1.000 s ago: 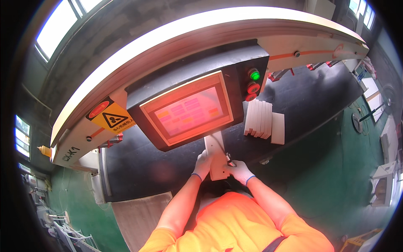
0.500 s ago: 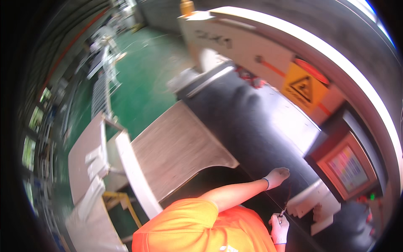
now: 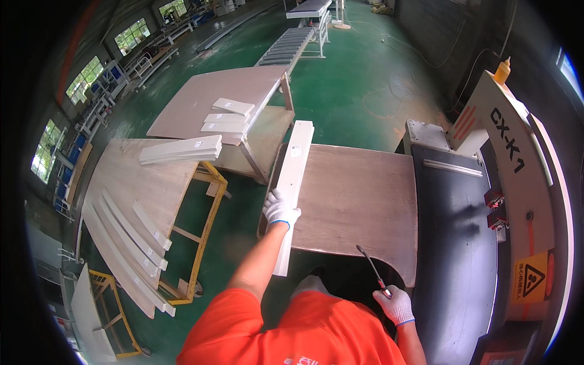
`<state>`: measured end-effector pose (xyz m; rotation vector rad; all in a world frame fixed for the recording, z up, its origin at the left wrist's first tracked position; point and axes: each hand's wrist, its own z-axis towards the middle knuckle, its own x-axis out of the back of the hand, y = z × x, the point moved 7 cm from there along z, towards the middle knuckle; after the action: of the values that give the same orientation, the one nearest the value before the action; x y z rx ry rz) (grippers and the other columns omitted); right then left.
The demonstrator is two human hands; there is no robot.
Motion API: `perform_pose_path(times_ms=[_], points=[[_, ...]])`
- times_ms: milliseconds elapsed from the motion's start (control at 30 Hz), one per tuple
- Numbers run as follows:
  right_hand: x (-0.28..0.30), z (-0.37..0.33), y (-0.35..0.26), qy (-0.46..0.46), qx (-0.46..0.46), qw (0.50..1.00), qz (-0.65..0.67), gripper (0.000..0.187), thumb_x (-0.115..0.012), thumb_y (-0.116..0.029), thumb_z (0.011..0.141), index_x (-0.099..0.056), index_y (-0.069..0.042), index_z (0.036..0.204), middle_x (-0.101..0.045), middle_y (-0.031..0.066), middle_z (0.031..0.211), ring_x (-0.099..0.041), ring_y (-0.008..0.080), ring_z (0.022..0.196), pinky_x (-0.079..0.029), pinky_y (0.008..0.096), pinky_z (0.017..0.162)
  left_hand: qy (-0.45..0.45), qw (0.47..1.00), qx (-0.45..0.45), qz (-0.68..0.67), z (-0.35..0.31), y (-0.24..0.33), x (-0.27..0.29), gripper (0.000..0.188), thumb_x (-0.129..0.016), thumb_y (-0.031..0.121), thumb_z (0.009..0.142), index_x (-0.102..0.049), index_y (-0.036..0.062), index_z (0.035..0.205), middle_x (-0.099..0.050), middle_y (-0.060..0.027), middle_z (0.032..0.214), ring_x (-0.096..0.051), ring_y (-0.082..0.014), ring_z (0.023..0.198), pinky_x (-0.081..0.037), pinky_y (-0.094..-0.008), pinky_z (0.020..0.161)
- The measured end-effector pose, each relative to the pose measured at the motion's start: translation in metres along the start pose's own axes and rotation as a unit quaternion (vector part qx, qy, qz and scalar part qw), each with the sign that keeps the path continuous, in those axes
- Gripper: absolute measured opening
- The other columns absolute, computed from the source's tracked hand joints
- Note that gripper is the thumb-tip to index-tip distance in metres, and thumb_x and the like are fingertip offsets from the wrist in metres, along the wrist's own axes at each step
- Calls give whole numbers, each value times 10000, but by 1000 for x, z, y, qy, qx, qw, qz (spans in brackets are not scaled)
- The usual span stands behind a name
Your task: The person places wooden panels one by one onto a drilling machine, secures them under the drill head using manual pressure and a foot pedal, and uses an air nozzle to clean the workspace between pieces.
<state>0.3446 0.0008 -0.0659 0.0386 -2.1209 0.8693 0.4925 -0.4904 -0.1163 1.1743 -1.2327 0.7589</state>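
Long white boards, lying together as a narrow stack, rest along the left part of a brown-topped table. Their near end sticks out past the table's front edge. My left hand, in a white glove, grips them across the near half, its fingers at the left edge. In my gloved right hand is a thin dark rod-like tool with a red part near the fist. It points up and left, off the table's front edge; its exact kind is unclear.
A machine with a black bed and pale frame stands on the right, bearing a yellow warning sign. Left are wooden-topped carts with several white strips. A roller conveyor lies beyond.
My view has swung left from the machine to the brown table. My left hand has left the machine's black bed and now holds the white boards. The tool stays in my right hand.
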Motion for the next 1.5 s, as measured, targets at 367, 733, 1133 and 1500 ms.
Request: perform_pose_path(times_ms=[367,733,1133,1500], points=[[-58,0,-34,30,-67,982,173,399,-850,-396,945,-749,-11,976,-696,107,775,-665,209,738,-542,391,730,-5,997,-71,-1,15,-1,14,1067,-929,305,668,-390,46,1551,-658,-293,1302,-648,-469,1232,-504,-559,1103],[-44,-83,65,144,-224,919,292,549,-747,-551,944,-719,-4,923,-740,169,873,-723,319,859,-544,422,822,-207,894,-396,27,-172,237,-82,1114,-949,343,710,-372,57,1618,-621,-267,1425,-596,-447,1361,-466,-548,1175],[-60,-209,166,230,-325,857,328,503,-786,-476,923,-776,17,1021,-781,203,965,-761,339,919,-568,436,867,-130,804,-580,-20,-289,322,-121,919,-905,343,754,-508,51,1530,-601,-198,1377,-546,-412,1348,-429,-553,1168],[-54,-167,176,213,-282,875,331,447,-805,-420,929,-702,15,900,-670,106,757,-646,223,722,-523,394,732,-109,797,-594,23,-195,364,-73,893,-891,346,762,-548,74,1540,-569,-184,1435,-507,-393,1399,-391,-538,1209]])
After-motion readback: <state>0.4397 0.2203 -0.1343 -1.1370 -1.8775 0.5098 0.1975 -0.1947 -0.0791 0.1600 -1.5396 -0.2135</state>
